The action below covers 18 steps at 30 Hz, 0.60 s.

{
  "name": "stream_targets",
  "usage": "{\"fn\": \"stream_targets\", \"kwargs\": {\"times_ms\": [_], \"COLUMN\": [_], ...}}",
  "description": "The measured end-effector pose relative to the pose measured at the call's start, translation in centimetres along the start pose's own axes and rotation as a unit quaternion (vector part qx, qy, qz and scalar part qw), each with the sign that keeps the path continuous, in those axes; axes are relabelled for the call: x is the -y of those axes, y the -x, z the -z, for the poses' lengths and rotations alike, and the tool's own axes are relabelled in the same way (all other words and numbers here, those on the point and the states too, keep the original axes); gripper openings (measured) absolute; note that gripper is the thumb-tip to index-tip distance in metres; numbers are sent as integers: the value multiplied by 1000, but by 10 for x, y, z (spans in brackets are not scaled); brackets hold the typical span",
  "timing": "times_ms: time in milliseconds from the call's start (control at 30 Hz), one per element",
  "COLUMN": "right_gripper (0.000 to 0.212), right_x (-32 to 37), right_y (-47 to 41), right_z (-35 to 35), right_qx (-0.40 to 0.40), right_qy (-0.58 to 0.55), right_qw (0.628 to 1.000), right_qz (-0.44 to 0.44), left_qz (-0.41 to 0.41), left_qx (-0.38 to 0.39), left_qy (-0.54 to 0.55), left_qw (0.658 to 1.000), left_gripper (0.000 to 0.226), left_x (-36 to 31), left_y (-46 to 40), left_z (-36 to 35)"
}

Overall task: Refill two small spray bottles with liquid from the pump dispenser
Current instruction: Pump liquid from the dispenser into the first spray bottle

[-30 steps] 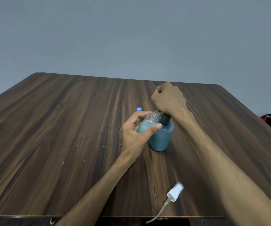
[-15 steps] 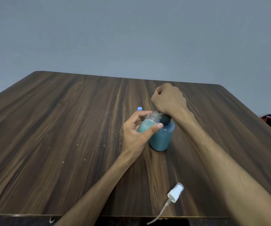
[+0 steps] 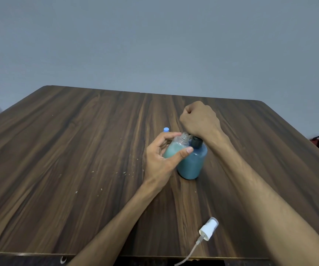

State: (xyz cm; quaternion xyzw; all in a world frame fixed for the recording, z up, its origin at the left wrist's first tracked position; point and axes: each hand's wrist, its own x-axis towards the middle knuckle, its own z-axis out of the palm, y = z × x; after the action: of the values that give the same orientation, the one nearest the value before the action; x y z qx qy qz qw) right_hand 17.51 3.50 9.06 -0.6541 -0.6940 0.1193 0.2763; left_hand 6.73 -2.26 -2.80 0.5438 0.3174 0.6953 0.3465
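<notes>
In the head view, a small spray bottle (image 3: 176,148) with its neck uncapped is held tilted in the left hand (image 3: 161,160), thumb on the near side and fingers (image 3: 169,135) curled round the far side, so that its open mouth sits right against the top of the pump dispenser (image 3: 192,162). That placement appears chosen so that liquid goes straight from the nozzle into the neck. The small bottle already shows pale blue-green liquid in its lower part.

The right hand (image 3: 200,120) is closed into a fist above the dispenser's dark collar, apparently pressing the pump head down; the head itself is hidden under the hand, so what the fingers close on cannot be told. The dispenser stands upright on the worktop (image 3: 78,150), steadied by that downward pressure.

The removed spray head (image 3: 208,230), with its thin tube trailing over the near edge, lies well in front of the dispenser and to its right, probably set aside for refitting. It could be knocked off by the right forearm above it. A small blue cap (image 3: 166,129) shows just behind the dispenser, to its left; what it belongs to is hidden by the left hand.

Left of the dispenser a broad stretch of worktop lies open for setting down the filled bottle; only pale specks are scattered there.
</notes>
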Motion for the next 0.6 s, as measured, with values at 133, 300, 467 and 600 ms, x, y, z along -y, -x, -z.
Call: {"fn": "stream_targets", "kwargs": {"times_ms": [133, 300, 467, 600], "right_gripper": [17, 16, 19, 19], "right_x": [0, 1, 2, 2], "right_y": [1, 0, 2, -2], "right_z": [2, 4, 3, 7], "right_qx": [-10, -23, -10, -29], "right_qy": [-15, -14, -1, -16], "right_qw": [1000, 1000, 1000, 999], "right_qz": [7, 7, 7, 14], "left_qz": [-3, -5, -10, -8], "left_qx": [-1, 0, 4, 1], "left_qy": [4, 4, -5, -2], "left_qw": [1000, 1000, 1000, 1000], "left_gripper": [35, 36, 36, 36], "left_x": [-1, -2, -1, 0], "left_y": [1, 0, 2, 1], "left_z": [0, -2, 0, 0]}}
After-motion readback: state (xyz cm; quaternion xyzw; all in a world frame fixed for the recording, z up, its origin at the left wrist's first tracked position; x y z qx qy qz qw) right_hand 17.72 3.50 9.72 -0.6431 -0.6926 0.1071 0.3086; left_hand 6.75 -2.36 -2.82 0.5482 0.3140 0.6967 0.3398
